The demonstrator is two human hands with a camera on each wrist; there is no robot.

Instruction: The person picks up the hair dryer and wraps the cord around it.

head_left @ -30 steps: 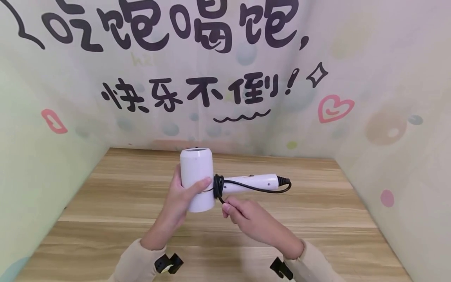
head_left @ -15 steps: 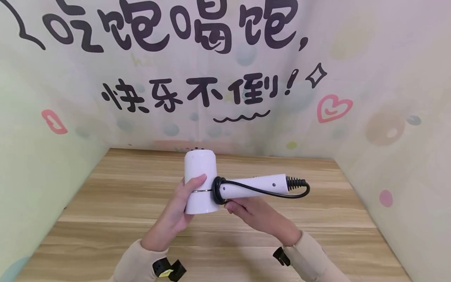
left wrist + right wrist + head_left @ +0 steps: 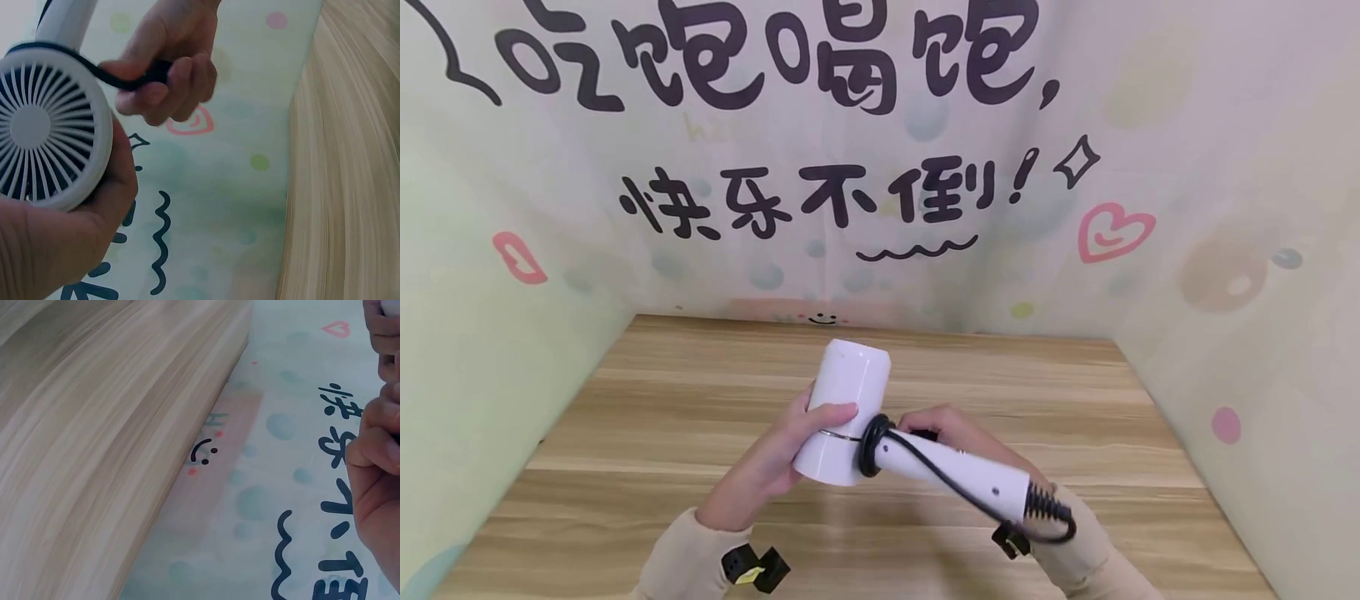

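A white hair dryer (image 3: 852, 385) is held up over the table in my left hand (image 3: 778, 446), fingers and thumb wrapped around its barrel. Its handle (image 3: 962, 472) slants down to the right. Black cord (image 3: 872, 447) is wound around the handle's base, and a loop runs along to the handle's end. Behind the handle, my right hand (image 3: 955, 425) grips the free end of the cord. In the left wrist view the round slotted grille (image 3: 31, 128) shows, with a taut stretch of cord leading to the curled right fingers (image 3: 178, 81).
A wood-grain table (image 3: 700, 392) lies beneath both hands. Printed cloth walls (image 3: 1037, 275) with black lettering and coloured shapes close it in at the back and both sides. Each sleeve carries a small black wrist device (image 3: 752, 568).
The dryer has tilted, its handle swinging down toward the right forearm. The right hand has moved from below the handle to behind it, still with the cord. The left hand keeps its grip.
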